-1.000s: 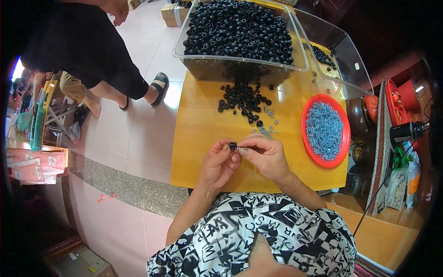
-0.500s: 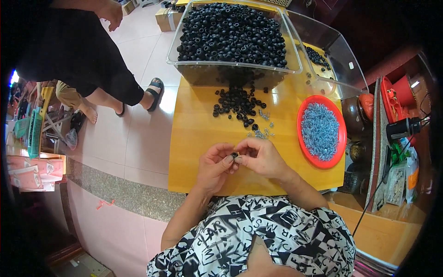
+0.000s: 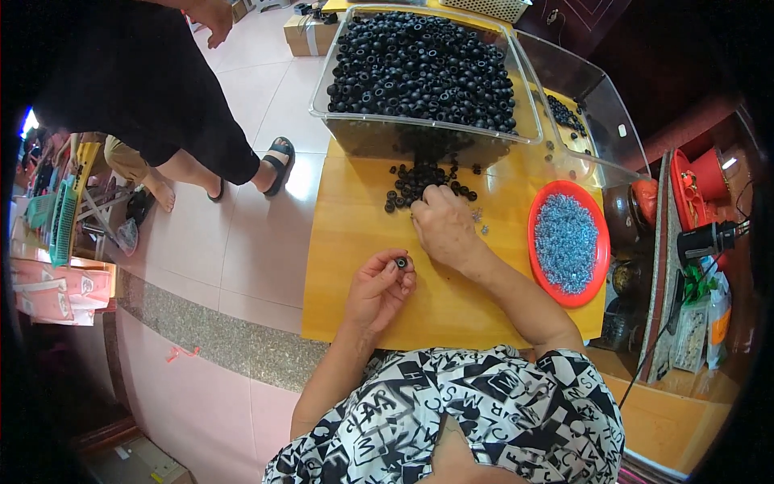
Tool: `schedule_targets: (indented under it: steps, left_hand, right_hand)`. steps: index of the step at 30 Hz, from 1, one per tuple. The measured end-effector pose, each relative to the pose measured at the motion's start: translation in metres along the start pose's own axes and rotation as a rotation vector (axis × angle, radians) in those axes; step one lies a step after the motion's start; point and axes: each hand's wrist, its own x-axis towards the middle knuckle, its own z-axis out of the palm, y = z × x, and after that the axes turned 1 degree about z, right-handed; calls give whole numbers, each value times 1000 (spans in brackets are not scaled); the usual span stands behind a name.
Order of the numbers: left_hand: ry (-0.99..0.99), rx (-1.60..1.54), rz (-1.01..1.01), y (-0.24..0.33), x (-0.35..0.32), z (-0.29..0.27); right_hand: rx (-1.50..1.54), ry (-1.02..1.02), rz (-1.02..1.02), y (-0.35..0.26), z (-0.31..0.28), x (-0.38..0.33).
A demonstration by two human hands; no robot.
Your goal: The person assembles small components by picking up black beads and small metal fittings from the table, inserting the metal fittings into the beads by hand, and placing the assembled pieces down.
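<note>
Yellow wooden counter [image 3: 355, 266], bare along its near edge, so both forearms have room to rest.

Large clear plastic bin [image 3: 355, 121] at the far edge, heaped with small black rubber rings. A second clear bin [image 3: 613, 137] just right of it holds only a few. A loose pile of black rings [image 3: 419, 181] lies on the counter in front of the big bin, probably spread there so single pieces can be picked without digging.

Round red plastic plate [image 3: 601, 250] to the right, filled with tiny silvery-blue metal parts [image 3: 566, 242]; it sits close to the right arm, within easy reach. A few of those parts lie scattered on the counter near the right hand.

Right hand [image 3: 443, 226]: palm down, fingers curled together over the near edge of the loose pile, touching the rings. Whether it has pinched one, cannot tell; the fingertips are hidden.

Left hand [image 3: 379, 286]: raised off the counter near the body, thumb and fingers clamped on one small black rubber ring [image 3: 401, 262], hole turned upward toward the eye.

Another person in dark clothes and sandals [image 3: 278, 157] stands on the tiled floor at left.
</note>
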Motion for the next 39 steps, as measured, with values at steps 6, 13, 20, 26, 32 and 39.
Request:
schedule_targets:
  steps: [6, 13, 20, 26, 32, 39]
  left_hand:
    - [17, 8, 5, -1, 0, -1]
    - [-4, -12, -15, 1, 1, 5]
    - [-17, 45, -19, -6, 4, 10]
    - [4, 125, -18, -9, 6, 7]
    - [-15, 149, -9, -9, 5, 5]
    - [-25, 158, 12, -10, 5, 2]
  right_hand:
    - [181, 90, -36, -1, -6, -3]
    - [1388, -353, 530, -11, -52, -33]
    - [1654, -231, 596, -4, -50, -58]
    - [1581, -210, 619, -7, -46, -63]
    - [1496, -218, 669, -13, -50, -61]
    - [1272, -197, 599, -24, -56, -60]
